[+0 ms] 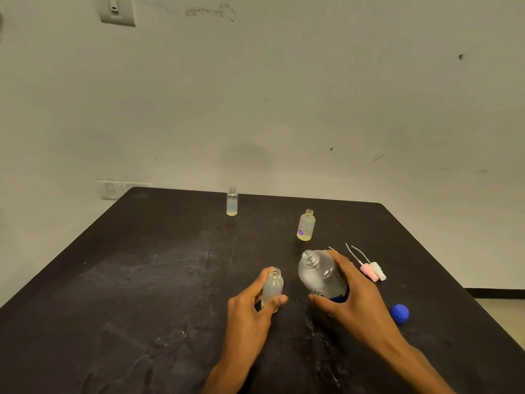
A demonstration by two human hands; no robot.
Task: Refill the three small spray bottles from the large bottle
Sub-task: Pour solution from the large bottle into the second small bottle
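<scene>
Left hand [250,305] is wrapped round a small frosted bottle [272,290], thumb across the front near its base and fingers curled behind; the bottle stands roughly upright at the near middle of the dark table [127,280], its neck open and uncapped; whether its base touches the tabletop I cannot tell, the hand hides it. Right hand [355,302] clamps the large bottle [321,275] from the right side, fingers spread over the far flank and thumb pressed low beside the blue label; the large bottle is tilted, its open mouth leaning up and to the left, just beside the small one's neck but not touching it; clear inside, and how much liquid it holds is hard to judge.

Further back, a second small bottle with a purple flower print [306,225] stands upright and uncapped, a little yellowish liquid at the bottom; well beyond it, near the table's far edge, a third small clear bottle [232,201] stands upright too, open at the top, a thin yellowish layer at its base.

To the right of the right hand, spray tops [372,270] lie on their sides together, one pink, one whitish, thin dip tubes pointing away; a third tube peeks out by the knuckles; nearer the right edge lies the blue cap [399,313], apart from everything.
</scene>
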